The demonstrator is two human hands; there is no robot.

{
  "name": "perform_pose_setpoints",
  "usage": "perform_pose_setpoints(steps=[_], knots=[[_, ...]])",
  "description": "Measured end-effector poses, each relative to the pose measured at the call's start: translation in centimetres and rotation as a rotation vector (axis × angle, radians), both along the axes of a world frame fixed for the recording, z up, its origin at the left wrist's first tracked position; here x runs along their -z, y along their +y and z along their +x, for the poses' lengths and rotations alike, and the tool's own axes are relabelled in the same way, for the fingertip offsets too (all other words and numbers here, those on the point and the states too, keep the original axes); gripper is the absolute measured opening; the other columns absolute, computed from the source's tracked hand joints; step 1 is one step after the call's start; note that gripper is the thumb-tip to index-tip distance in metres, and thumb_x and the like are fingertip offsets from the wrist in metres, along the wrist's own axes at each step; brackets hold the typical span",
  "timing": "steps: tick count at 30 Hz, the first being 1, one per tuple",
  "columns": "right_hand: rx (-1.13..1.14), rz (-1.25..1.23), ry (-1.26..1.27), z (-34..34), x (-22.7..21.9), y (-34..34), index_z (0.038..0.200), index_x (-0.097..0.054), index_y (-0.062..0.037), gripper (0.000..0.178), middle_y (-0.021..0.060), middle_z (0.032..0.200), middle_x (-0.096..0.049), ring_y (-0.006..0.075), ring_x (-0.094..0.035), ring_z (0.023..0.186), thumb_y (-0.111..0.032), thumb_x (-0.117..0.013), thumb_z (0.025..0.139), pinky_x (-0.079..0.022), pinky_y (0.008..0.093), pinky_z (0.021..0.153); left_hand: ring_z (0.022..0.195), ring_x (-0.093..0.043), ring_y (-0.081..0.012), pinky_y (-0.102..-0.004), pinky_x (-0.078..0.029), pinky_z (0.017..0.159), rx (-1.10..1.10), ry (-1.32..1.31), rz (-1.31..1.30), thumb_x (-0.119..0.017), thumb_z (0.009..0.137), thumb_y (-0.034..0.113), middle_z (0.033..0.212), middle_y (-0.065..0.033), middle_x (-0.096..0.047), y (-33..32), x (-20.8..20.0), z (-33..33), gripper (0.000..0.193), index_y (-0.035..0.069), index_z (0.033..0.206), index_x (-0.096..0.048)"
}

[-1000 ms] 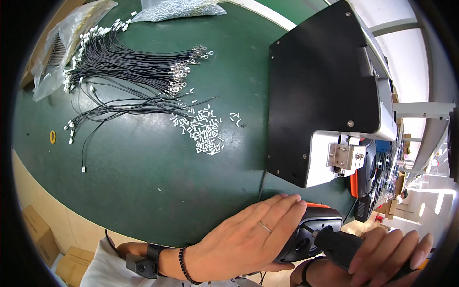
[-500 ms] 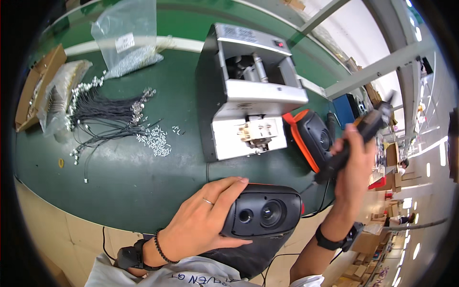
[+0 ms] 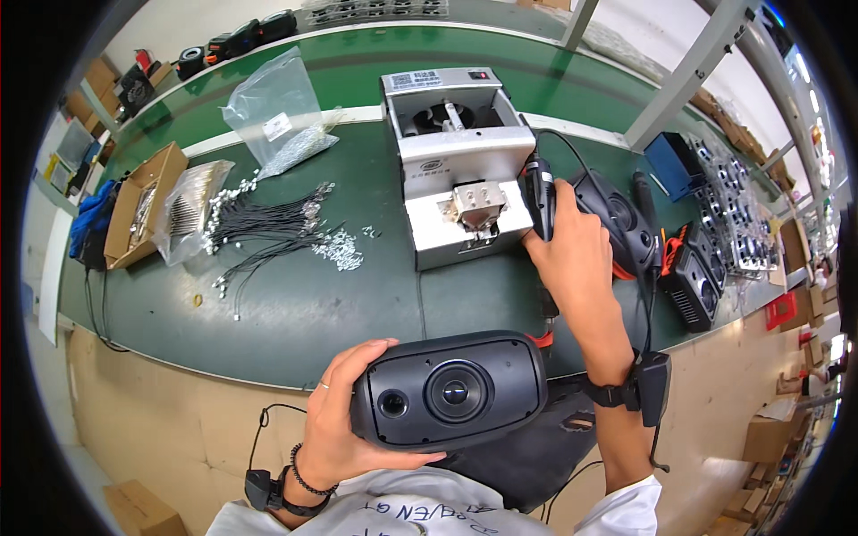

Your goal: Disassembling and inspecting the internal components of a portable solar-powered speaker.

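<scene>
My left hand [image 3: 332, 413] is closed round the left end of a black portable speaker [image 3: 514, 380], held over my lap at the table's near edge. Its front, with one large and one small round driver, faces up. My right hand [image 3: 576, 255] grips a black electric screwdriver [image 3: 541, 183] just right of the silver machine [image 3: 469, 161]. The screwdriver's lower end shows below the hand, pointing toward me; a cord leaves its upper end. Beyond that hand, another black speaker [image 3: 617, 214] with orange edging lies partly hidden.
Black cables with white connectors [image 3: 268, 219] and loose small metal pieces [image 3: 340, 250] lie on the green table [image 3: 313, 313]. Further left are a clear plastic bag [image 3: 277, 107] and a cardboard box [image 3: 147, 205]. At right sit a black-and-orange unit [image 3: 688, 277] and clear trays of parts [image 3: 728, 205].
My right hand has carried the screwdriver from the right, away from the speaker, to beside the machine. The speaker in my left hand has shifted left, and the view has turned.
</scene>
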State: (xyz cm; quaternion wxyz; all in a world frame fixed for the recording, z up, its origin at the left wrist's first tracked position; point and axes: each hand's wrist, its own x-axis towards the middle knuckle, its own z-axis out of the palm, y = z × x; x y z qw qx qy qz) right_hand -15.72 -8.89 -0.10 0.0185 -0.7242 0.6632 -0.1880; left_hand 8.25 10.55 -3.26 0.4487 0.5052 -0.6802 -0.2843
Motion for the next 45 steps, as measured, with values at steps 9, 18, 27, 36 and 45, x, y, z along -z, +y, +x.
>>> perform_pose_setpoints(steps=[9,18,27,36,45], knots=[[-0.008,-0.028,-0.712,-4.3,0.4,7.8,0.130,-0.059,-0.0006,0.057,0.0143,0.100,-0.071,0.0201,-0.068,0.080,-0.019,-0.083,0.082,-0.055,0.0337,0.075,0.122,-0.062,-0.0357,-0.0448,-0.051,0.103,-0.029,0.215,-0.007,-0.105,0.049,0.030,0.135,-0.0257,-0.056,3.1,2.2,-0.9,0.117,-0.001,0.143,-0.043],[-0.134,-0.165,-1.859,-1.4,11.9,22.6,0.141,-0.039,-0.0020,0.120,0.0276,0.141,-0.053,0.0376,-0.057,0.128,-0.057,-0.097,0.052,-0.050,0.0488,0.106,0.124,-0.057,-0.0368,-0.0464,-0.047,0.106,0.088,0.246,-0.053,-0.106,0.049,0.034,0.133,-0.0258,-0.054,4.9,4.1,-4.7,0.123,0.001,0.143,-0.036],[-0.473,0.179,-2.536,1.2,13.6,26.1,0.159,-0.016,-0.0095,0.137,0.0300,0.153,-0.038,0.0416,-0.039,0.144,-0.075,-0.082,0.058,-0.031,0.0622,0.120,0.112,-0.060,-0.0369,-0.0465,-0.049,0.095,0.081,-0.031,-0.180,-0.101,0.056,0.043,0.125,-0.0254,-0.055,7.4,6.7,-7.5,0.109,0.004,0.133,-0.036],[0.031,0.289,-2.182,-0.1,16.4,29.6,0.157,-0.022,-0.0057,0.140,0.0200,0.146,-0.049,0.0346,-0.052,0.134,-0.076,-0.086,0.054,-0.045,0.0509,0.113,0.129,-0.048,-0.0464,-0.0512,-0.043,0.108,0.391,-0.324,0.274,-0.097,0.062,0.040,0.143,-0.0302,-0.043,6.4,3.8,-8.3,0.121,-0.005,0.153,-0.031],[0.132,0.465,-1.919,-1.8,16.7,29.9,0.156,-0.023,0.0023,0.148,0.0137,0.148,-0.047,0.0244,-0.050,0.136,-0.066,-0.096,0.048,-0.038,0.0387,0.116,0.133,-0.048,-0.0497,-0.0482,-0.043,0.109,0.475,-0.213,0.703,-0.092,0.070,0.042,0.144,-0.0336,-0.042,5.6,4.9,-8.1,0.126,-0.006,0.158,-0.016]])
